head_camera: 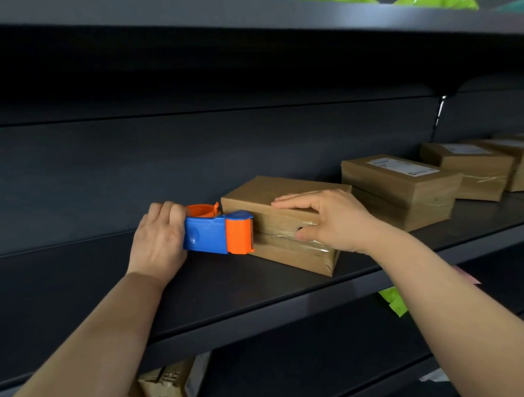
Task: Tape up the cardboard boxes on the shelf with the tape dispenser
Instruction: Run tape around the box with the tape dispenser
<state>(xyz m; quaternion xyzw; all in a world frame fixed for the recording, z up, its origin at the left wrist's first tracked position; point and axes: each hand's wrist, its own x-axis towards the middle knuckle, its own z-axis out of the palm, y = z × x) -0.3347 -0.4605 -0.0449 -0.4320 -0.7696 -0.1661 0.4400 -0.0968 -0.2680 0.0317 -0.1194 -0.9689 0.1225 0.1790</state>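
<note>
Now, left hand [159,240]: curled round blue-and-orange plastic tape dispenser [217,234].
Right hand [330,219]: fingers flat, thumb pressing brown cardboard box [284,188] near dark shelf [228,288] front edge.
Risk: if I pull hard, box slides, tape wrinkles.

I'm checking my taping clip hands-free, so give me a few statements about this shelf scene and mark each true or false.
1. The left hand grips the tape dispenser. True.
2. The dispenser's orange end meets the top of the box. False: it meets the front face.
3. The right hand rests on that box, fingers flat on top. True.
4. That box carries a white label. False: none shows on it; the neighbouring box to the right has one.
</note>
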